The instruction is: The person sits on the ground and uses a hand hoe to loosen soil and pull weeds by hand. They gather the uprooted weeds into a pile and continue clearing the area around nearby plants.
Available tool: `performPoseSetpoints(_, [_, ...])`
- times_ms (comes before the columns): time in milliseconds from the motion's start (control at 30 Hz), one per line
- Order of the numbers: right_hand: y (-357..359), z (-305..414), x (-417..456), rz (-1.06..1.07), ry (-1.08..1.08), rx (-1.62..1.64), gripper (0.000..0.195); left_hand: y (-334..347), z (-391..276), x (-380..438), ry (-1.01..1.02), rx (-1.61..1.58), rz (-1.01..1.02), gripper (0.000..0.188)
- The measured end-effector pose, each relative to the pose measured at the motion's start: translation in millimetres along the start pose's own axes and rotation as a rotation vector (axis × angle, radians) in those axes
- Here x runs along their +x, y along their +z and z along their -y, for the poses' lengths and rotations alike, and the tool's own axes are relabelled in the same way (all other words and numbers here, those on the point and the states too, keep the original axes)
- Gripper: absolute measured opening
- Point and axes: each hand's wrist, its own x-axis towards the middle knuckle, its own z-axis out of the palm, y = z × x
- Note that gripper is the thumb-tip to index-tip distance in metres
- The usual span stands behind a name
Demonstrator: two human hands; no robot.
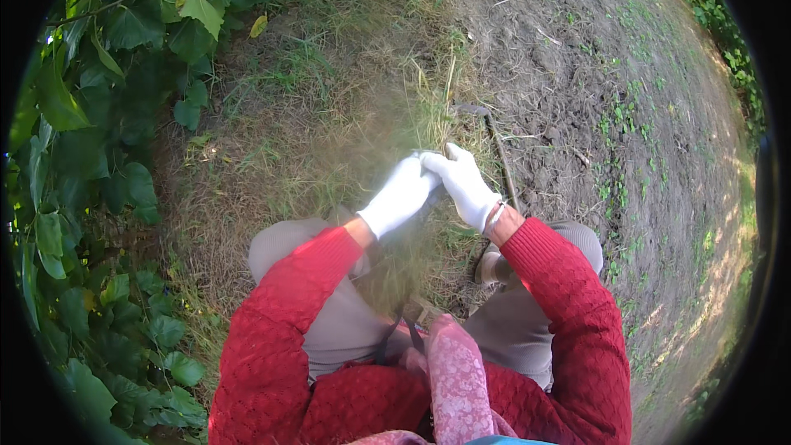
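My left hand [395,194] and my right hand [465,188], both in white knit gloves, meet in front of my knees. The right fingers touch the left hand near its fingertips, and the right thumb points up. A thin grey edge [426,151] shows at the fingertips; what it belongs to is hidden. Blurred grass [395,278] shows below my hands, and I cannot tell whether either hand grips it. Just beyond them stands a tuft of dry, pale grass [442,114]. Right of my right hand, a tool with a metal blade [471,109] and a long dark handle [503,161] lies on the ground.
Broad-leaved green foliage [123,179] crowds the left side. Dry and green grass [278,117] covers the ground ahead, with bare soil and small weeds [568,105] to the right. My bent knees [278,244] flank the work area. A pink patterned cloth [457,371] hangs in front of me.
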Motion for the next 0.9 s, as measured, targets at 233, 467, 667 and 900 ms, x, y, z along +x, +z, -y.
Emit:
performPoseSetpoints(233, [-21.0,8.9,30.6,-0.399,-0.443,-0.102,0.006,-14.9,-22.2,30.4,0.255,0.385,-0.167,0.03])
performPoseSetpoints(467, [-66.1,27.9,0.3,-0.269,-0.18,0.331,0.005,-73.2,-24.3,22.6,0.133,-0.231,-0.539,0.019])
performPoseSetpoints(667, [-51.2,28.4,-4.3,-0.154,-0.18,0.514,0.008,-28.1,-21.9,21.6,0.048,-0.337,-0.084,0.038])
performPoseSetpoints(900, [-29.3,46.2,14.9,-0.178,-0.408,0.318,0.015,10.4,-48.5,24.3,0.005,-0.341,0.1,0.035])
